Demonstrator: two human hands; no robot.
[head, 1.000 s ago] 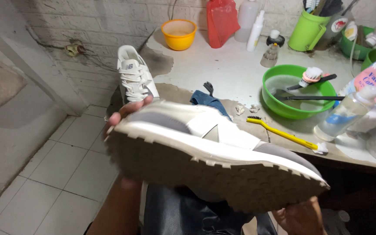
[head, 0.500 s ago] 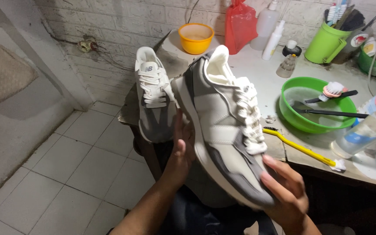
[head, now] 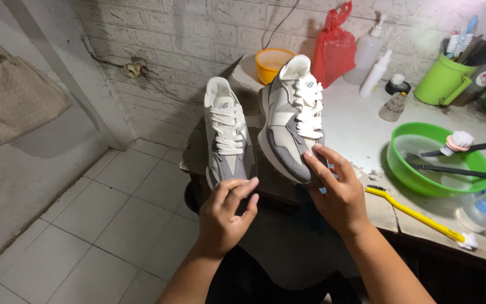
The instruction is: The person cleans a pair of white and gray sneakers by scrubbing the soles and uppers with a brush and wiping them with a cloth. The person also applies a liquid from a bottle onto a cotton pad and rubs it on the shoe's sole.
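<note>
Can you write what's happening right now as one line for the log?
right hand: touching toe of grey-and-white laced sneaker | left hand: by toe of matching second sneaker | both on worn table

A grey-and-cream laced sneaker (head: 292, 121) stands on its sole, toe beneath the right hand's fingertips (head: 315, 155), heel farthest from them. Its matching twin (head: 227, 134) lies just beside it, toe touching the left hand's fingers (head: 242, 190).
</note>
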